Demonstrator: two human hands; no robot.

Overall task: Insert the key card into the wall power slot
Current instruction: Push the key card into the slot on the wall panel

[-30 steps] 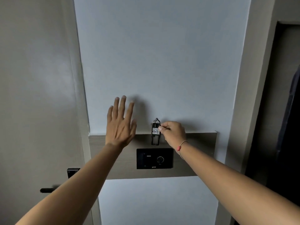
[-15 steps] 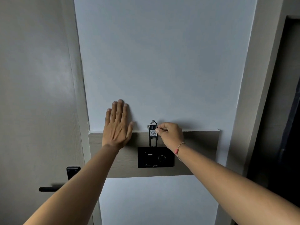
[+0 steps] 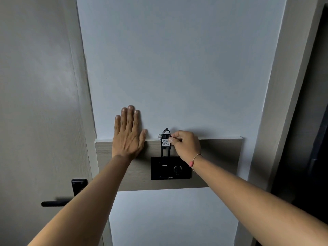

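Observation:
The black key card (image 3: 165,144) carries a white label and a small ring at its top. It stands upright with its lower end at the top edge of the black wall power slot (image 3: 170,168), which is mounted on a wooden band (image 3: 220,157) across the wall. My right hand (image 3: 186,144) pinches the card's right side between thumb and fingers. My left hand (image 3: 128,134) lies flat on the wall to the left of the card, fingers spread upward and holding nothing.
A grey door (image 3: 39,121) with a black lever handle (image 3: 60,201) is on the left. A dark opening (image 3: 312,139) lies past the wall's right corner. A thin bracelet (image 3: 192,163) circles my right wrist.
My right hand has lowered the key card until its lower end meets the top of the power slot. My left hand went from hovering to pressing flat against the wall.

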